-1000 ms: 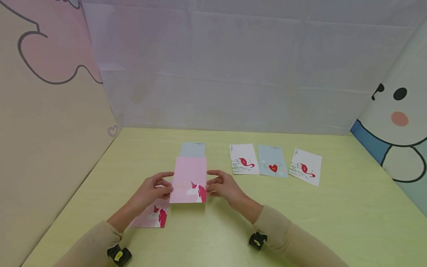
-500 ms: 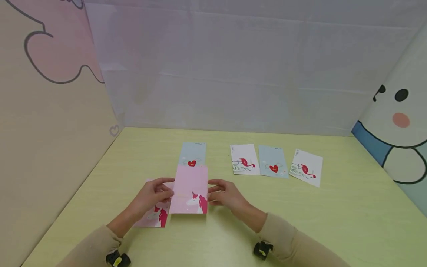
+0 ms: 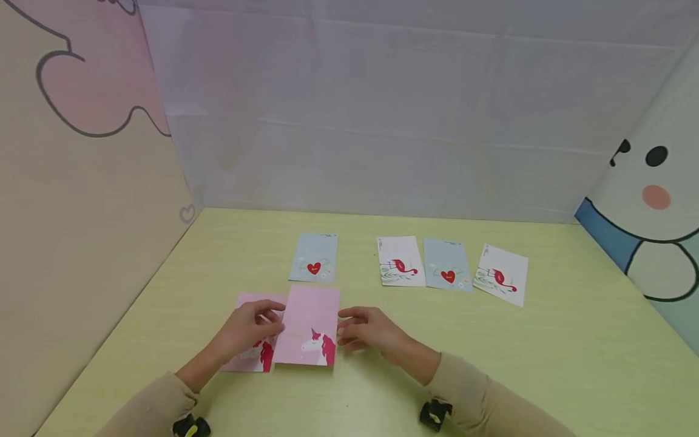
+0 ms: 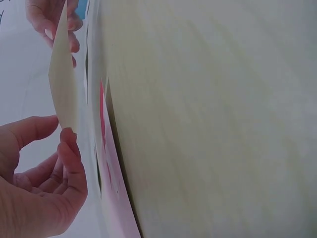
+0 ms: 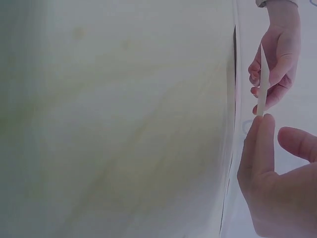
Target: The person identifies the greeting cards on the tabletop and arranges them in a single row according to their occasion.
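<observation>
Unicorn card [image 3: 307, 326] (aloft) between hands [image 3: 246, 325] [image 3: 371, 329]

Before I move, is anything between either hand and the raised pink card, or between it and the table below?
Nothing visible stands between the raised card and the left hand, which pinches it, or the right hand at its right edge. Toward the table, the other unicorn card lies close on the left, perhaps partly beneath.
</observation>
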Tool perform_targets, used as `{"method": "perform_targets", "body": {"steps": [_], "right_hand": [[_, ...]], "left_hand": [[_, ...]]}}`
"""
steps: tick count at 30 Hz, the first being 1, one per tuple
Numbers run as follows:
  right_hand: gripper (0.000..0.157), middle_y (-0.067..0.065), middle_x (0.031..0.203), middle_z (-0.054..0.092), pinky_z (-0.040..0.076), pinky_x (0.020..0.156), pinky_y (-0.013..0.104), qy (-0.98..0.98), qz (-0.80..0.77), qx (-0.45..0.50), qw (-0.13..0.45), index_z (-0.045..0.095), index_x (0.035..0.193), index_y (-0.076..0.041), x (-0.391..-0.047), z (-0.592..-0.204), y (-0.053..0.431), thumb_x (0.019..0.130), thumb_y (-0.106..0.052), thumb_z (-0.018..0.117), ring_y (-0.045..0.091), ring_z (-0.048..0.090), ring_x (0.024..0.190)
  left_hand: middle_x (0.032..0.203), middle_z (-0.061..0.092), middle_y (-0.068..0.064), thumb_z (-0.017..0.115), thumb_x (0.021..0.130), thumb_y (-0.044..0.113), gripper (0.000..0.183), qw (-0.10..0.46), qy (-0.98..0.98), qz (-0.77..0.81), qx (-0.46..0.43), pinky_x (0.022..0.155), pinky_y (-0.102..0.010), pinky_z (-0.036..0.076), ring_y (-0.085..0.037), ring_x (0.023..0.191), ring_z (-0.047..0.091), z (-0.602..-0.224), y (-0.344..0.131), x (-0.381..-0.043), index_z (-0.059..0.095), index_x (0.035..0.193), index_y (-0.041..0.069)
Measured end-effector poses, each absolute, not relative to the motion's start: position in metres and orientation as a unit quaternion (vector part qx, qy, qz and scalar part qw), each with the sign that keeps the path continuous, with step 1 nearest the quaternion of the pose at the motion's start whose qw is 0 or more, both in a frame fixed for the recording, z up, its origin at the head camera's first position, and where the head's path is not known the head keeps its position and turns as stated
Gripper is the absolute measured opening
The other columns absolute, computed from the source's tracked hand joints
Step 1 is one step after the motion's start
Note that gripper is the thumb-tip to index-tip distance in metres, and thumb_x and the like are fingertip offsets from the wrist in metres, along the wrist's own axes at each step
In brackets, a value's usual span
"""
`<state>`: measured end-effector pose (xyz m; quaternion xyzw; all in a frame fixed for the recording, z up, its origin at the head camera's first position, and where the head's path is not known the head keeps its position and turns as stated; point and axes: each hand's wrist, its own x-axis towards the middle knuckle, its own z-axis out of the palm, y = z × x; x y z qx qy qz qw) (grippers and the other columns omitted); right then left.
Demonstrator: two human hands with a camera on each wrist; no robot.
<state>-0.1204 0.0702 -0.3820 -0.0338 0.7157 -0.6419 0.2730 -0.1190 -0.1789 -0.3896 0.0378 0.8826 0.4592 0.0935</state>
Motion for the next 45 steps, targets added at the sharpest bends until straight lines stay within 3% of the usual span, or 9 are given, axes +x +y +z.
{"method": "perform_targets", "body": {"steps": [21, 39, 45], "right_hand": [[0.033, 0.010, 0.095, 0.059, 0.050, 0.067, 0.030, 0.703, -0.632, -0.036, 0.325, 0.049, 0.117, 0.003, -0.1237, -0.3891, 0.0696, 0.087, -0.010, 0.054, 0.022, 0.061, 0.078], [0.037, 0.012, 0.095, 0.059, 0.051, 0.067, 0.031, 0.699, -0.635, -0.041, 0.325, 0.047, 0.119, 0.005, -0.1239, -0.3863, 0.0671, 0.087, -0.012, 0.054, 0.021, 0.060, 0.076], [0.036, 0.012, 0.095, 0.059, 0.050, 0.069, 0.032, 0.710, -0.640, -0.057, 0.289, 0.048, 0.118, 0.003, -0.1278, -0.3841, 0.0704, 0.087, -0.014, 0.054, 0.023, 0.060, 0.078]], "left_hand": [[0.072, 0.056, -0.001, 0.069, 0.076, 0.012, 0.026, 0.123, 0.896, 0.425, 0.032, 0.054, -0.027, 0.043, -0.015, 0.063, 0.051, -0.3911, -0.1816, -0.1187, 0.063, 0.100, 0.003], [0.073, 0.055, -0.001, 0.069, 0.076, 0.014, 0.027, 0.124, 0.899, 0.420, 0.020, 0.053, -0.027, 0.043, -0.015, 0.059, 0.049, -0.3946, -0.1824, -0.1198, 0.063, 0.100, 0.003], [0.076, 0.056, -0.001, 0.067, 0.078, 0.015, 0.029, 0.110, 0.896, 0.428, 0.028, 0.053, -0.028, 0.044, -0.016, 0.062, 0.050, -0.3929, -0.1829, -0.1198, 0.061, 0.104, 0.004]]}}
